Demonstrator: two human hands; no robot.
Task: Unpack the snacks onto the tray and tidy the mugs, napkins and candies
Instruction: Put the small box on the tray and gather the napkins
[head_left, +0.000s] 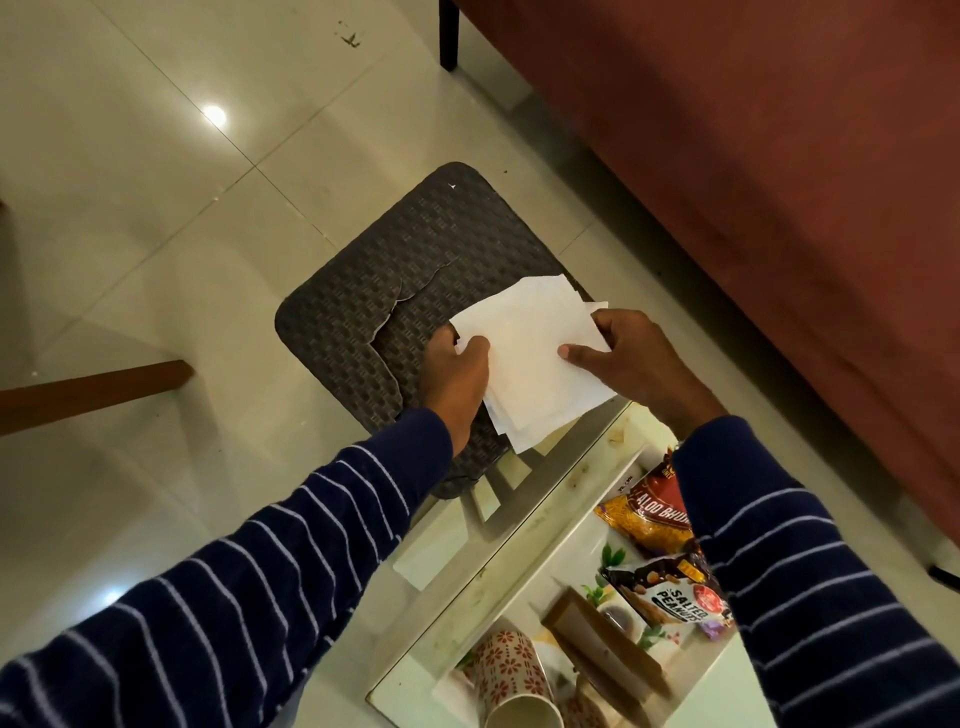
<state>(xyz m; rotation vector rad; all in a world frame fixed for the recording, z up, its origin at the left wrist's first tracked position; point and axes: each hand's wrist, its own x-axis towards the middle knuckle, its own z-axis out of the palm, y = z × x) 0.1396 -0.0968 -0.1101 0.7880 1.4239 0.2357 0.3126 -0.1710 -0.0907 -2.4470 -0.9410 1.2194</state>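
Head view shows your two hands out in front of you, both gripping one loose stack of white napkins (530, 358). Your left hand (454, 376) pinches the stack's left edge, thumb on top and fingers underneath. Your right hand (636, 364) clamps the right edge the same way, thumb pressed flat on the top sheet. You hold the stack above the dark woven stool (395, 291), just past the end of the glass table (514, 551); whether it touches the stool you cannot tell.

Nearer to you, on the glass table, sits a white tray with a floral print (631, 457). In it lie an orange-and-red snack packet reading "ALOO BHU..." (649, 519) and, just beside it, a dark packet of salted peanuts (670, 597); your right sleeve (810, 597) covers part of both. A brown cardboard piece (602, 649) lies near the peanuts. A mug with a red flower pattern (511, 680) lies on its side at the table's near end, mouth toward you.
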